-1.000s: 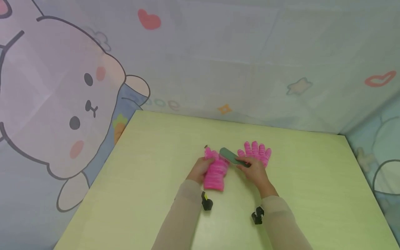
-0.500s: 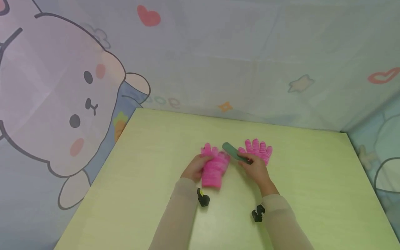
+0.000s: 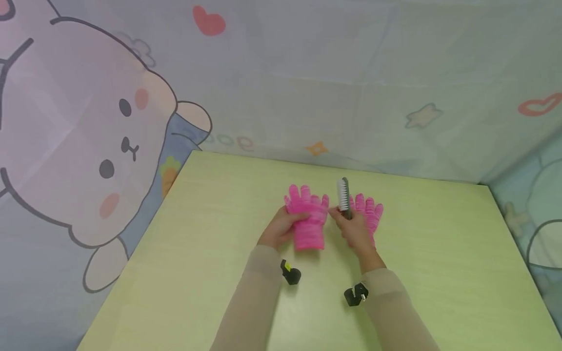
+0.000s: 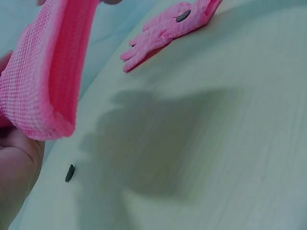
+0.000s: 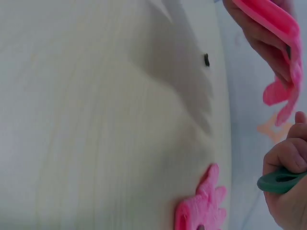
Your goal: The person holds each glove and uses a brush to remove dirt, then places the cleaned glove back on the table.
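Note:
My left hand (image 3: 275,229) grips a pink striped knit glove (image 3: 311,226) by its side, thumb lying across the front. Held above the table, the glove has its fingers pointing away and its open cuff toward me. My right hand (image 3: 356,235) holds a green brush (image 3: 345,197) by the handle, just right of that glove and apart from it. The brush stands on edge with its white bristles facing left. Flat on the table behind the right hand lies a second pink glove (image 3: 371,213). A dark oval bit (image 4: 183,16) sits on this second glove in the left wrist view.
A small dark piece (image 4: 70,173) lies on the pale yellow-green table (image 3: 210,243), beneath the held glove. A printed cloth (image 3: 281,73) hangs behind and beside the table. Black camera mounts sit at both wrists.
The left hand has moved the glove up and slightly right, turning its fingers upright. In the right hand the brush has swung from slanting left, back up, to upright with its bristles showing.

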Demonstrator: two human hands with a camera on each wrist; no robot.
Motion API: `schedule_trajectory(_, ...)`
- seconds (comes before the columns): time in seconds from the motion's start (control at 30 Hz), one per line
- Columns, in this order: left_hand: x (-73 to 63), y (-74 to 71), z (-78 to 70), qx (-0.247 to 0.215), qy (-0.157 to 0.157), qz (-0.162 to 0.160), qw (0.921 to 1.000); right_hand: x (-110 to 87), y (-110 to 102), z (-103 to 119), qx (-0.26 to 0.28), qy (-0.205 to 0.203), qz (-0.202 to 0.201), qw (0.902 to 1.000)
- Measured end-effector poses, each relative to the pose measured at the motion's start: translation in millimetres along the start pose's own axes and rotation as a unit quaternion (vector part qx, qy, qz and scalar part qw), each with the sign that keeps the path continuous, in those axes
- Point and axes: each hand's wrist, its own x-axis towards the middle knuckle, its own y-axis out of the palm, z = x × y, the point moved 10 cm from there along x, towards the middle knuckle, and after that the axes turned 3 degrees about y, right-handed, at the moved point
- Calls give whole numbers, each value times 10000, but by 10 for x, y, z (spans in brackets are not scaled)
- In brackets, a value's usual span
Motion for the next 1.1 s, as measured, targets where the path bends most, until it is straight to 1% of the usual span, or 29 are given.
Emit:
schedule_trajectory(0.13, -8, 32, 34, -384, -29, 72, 9992, 7, 143, -102, 83, 428, 285, 9986)
schedule_trajectory(0.2, -14, 35, 50, -516, -7, 99, 9986, 10, 199, -182, 206, 686, 406, 9966)
schedule_trajectory(0.23, -18, 33, 58, -532, 5, 110, 9985, 7, 222, -217, 298, 796, 458, 9953)
schedule_trajectory(0.33, -20, 37, 80, -527, 34, 171, 9985, 1, 270, -279, 789, 928, 602, 9907)
schedule_trajectory(0.5, -17, 42, 106, -425, 44, 224, 9988, -5, 277, -249, 1298, 718, 611, 9871)
schedule_trajectory(0.67, -16, 15, 152, -99, -53, 119, 9999, -13, 231, -200, 1335, 624, 463, 9880)
schedule_trajectory(0.73, -18, 2, 188, 12, -157, 91, 9998, -7, 207, -183, 1323, 574, 394, 9888)
schedule_trajectory(0.9, -30, -14, 268, 46, -406, 134, 9991, 4, 149, -144, 1297, 526, 214, 9899)
schedule_trajectory(1.03, -43, 1, 283, 64, -492, 243, 9985, 3, 97, -104, 1150, 498, 87, 9921)
schedule_trajectory(1.1, -45, -7, 284, 72, -527, 185, 9984, 3, 81, -67, 1112, 420, 52, 9929)
